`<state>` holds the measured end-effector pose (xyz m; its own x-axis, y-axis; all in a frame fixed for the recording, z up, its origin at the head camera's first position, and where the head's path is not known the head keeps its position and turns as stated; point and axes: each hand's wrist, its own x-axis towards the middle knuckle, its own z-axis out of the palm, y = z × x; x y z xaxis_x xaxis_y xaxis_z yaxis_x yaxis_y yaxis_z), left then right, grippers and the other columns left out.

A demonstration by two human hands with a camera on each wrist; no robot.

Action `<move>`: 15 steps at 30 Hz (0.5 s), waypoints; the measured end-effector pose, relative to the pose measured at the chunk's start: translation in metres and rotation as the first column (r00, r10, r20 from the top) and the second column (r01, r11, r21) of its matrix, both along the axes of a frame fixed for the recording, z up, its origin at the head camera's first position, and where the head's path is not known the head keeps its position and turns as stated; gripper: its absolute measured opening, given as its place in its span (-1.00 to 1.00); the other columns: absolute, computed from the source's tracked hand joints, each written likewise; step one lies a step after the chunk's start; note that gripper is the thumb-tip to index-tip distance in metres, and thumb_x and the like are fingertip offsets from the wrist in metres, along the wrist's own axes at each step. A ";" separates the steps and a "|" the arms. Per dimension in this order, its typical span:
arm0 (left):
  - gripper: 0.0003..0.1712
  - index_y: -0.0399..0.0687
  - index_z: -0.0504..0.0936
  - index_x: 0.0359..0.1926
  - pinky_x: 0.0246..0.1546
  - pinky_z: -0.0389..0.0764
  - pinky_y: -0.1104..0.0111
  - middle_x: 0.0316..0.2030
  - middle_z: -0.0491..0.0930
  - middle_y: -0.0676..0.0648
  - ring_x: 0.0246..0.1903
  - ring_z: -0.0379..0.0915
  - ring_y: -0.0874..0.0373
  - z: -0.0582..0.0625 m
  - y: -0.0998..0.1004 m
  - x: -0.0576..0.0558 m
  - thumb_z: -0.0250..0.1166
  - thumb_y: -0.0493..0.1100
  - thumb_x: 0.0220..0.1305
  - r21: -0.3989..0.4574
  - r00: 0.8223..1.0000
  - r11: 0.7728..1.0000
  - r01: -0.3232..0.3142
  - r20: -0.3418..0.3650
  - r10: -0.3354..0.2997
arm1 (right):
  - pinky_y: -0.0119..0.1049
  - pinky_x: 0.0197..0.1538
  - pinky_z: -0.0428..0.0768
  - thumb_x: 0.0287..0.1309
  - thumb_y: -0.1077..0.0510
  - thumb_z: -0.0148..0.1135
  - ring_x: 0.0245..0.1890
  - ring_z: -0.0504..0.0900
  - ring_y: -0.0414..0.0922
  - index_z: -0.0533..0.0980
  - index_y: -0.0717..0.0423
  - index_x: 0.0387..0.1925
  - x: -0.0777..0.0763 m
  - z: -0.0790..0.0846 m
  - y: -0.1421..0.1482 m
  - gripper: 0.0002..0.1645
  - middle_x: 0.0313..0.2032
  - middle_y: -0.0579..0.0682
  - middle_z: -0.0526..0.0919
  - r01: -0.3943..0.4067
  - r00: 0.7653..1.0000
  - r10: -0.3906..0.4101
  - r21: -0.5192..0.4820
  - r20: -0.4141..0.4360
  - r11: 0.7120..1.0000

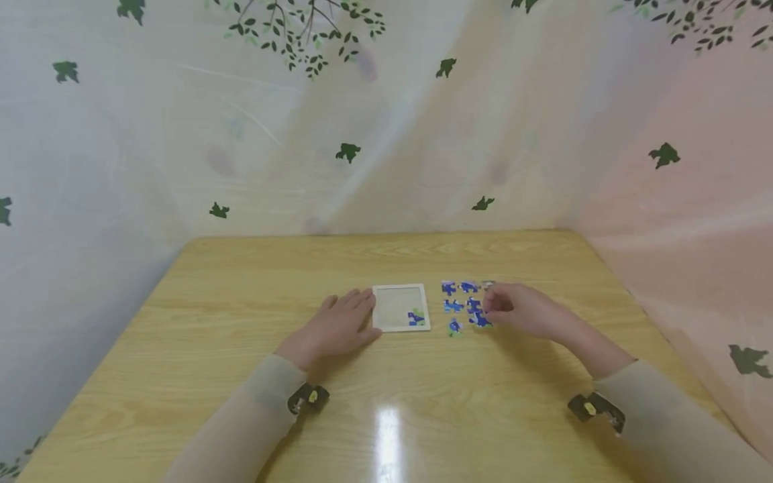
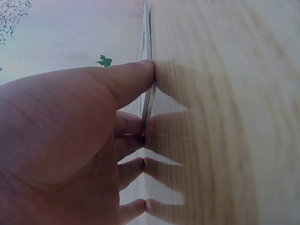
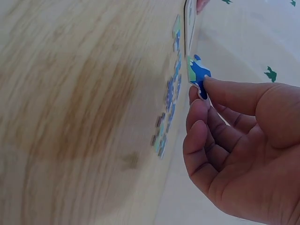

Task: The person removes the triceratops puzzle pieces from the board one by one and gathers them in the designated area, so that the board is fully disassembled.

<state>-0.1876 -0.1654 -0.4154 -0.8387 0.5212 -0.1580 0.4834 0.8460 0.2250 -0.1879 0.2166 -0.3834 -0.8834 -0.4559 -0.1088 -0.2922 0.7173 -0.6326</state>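
A white square puzzle frame (image 1: 401, 329) lies on the table, with a few blue and green pieces (image 1: 416, 318) in its lower right corner. My left hand (image 1: 338, 325) rests at its left side, fingers extended, the thumb (image 2: 136, 77) against the frame's edge in the left wrist view. Between thumb and fingertips my right hand (image 3: 239, 136) pinches a blue and green jigsaw piece (image 3: 199, 75), held up off the table. In the head view the right hand (image 1: 531, 312) is beside the right edge of the loose jigsaw pieces (image 1: 453, 306), partly covering them.
Several loose pieces lie in rough rows to the right of the frame, mostly blue, with one greenish piece (image 1: 455, 327) nearest me. The wooden table (image 1: 241, 302) reaches back to a leaf-printed curtain (image 1: 392, 168), and another stretch of cloth (image 1: 694, 255) hangs along the right side.
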 end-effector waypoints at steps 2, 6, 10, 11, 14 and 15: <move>-0.10 -0.26 0.16 0.73 0.67 -0.05 -0.28 0.74 0.04 -0.22 0.72 -0.08 -0.24 0.000 0.001 0.000 0.12 0.23 0.72 -0.001 1.000 1.000 0.001 0.000 -0.001 | -0.12 0.01 0.69 0.51 0.26 0.37 -0.10 0.66 -0.09 0.61 0.13 -0.11 0.001 -0.002 0.002 -0.94 -0.17 -0.06 0.71 -0.003 1.000 0.003 0.002 0.015 1.000; -0.09 -0.25 0.15 0.74 0.67 -0.05 -0.28 0.74 0.03 -0.21 0.72 -0.08 -0.24 -0.001 0.000 -0.001 0.12 0.25 0.72 -0.010 1.000 1.000 0.001 -0.004 -0.001 | -0.10 0.05 0.71 0.50 0.27 0.37 -0.07 0.68 -0.10 0.62 0.13 -0.12 0.002 -0.005 0.002 -0.96 -0.15 -0.07 0.74 -0.015 0.999 0.015 -0.013 0.038 1.000; -0.08 -0.24 0.15 0.74 0.67 -0.04 -0.28 0.75 0.03 -0.20 0.72 -0.08 -0.23 -0.002 0.000 -0.002 0.11 0.27 0.71 -0.019 1.000 1.000 0.002 -0.007 -0.002 | -0.15 0.03 0.71 0.46 0.26 0.41 -0.10 0.69 -0.11 0.64 0.13 -0.15 0.002 -0.009 0.000 -0.94 -0.17 -0.07 0.75 -0.027 0.999 0.027 -0.021 0.029 0.999; -0.08 -0.24 0.15 0.74 0.67 -0.04 -0.28 0.75 0.03 -0.20 0.72 -0.08 -0.23 -0.002 0.000 -0.002 0.11 0.27 0.71 -0.017 1.000 1.000 0.001 -0.006 -0.001 | -0.16 0.03 0.71 0.44 0.26 0.43 -0.11 0.69 -0.11 0.65 0.13 -0.15 0.001 -0.010 0.000 -0.93 -0.17 -0.07 0.75 -0.030 0.999 0.030 -0.019 0.024 0.999; -0.08 -0.23 0.14 0.74 0.67 -0.05 -0.28 0.75 0.02 -0.20 0.72 -0.09 -0.23 -0.003 0.000 -0.002 0.11 0.27 0.71 -0.018 1.000 1.000 -0.002 -0.001 0.002 | -0.15 0.03 0.71 0.42 0.23 0.46 -0.12 0.68 -0.13 0.66 0.11 -0.16 -0.001 -0.012 -0.001 -0.92 -0.18 -0.09 0.75 -0.027 1.000 0.027 0.008 0.016 1.000; -0.08 -0.22 0.14 0.75 0.67 -0.06 -0.27 0.75 0.01 -0.19 0.72 -0.10 -0.22 -0.002 0.000 -0.002 0.10 0.27 0.71 -0.018 1.000 1.000 -0.004 0.002 0.004 | -0.14 0.04 0.71 0.42 0.22 0.46 -0.12 0.68 -0.13 0.67 0.09 -0.16 -0.001 -0.013 -0.002 -0.92 -0.19 -0.10 0.75 -0.023 1.000 0.023 0.018 0.016 1.000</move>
<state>-0.1894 -0.1658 -0.4179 -0.8404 0.5151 -0.1687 0.4798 0.8518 0.2104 -0.1893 0.2150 -0.3963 -0.8706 -0.4741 -0.1315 -0.2988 0.7217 -0.6244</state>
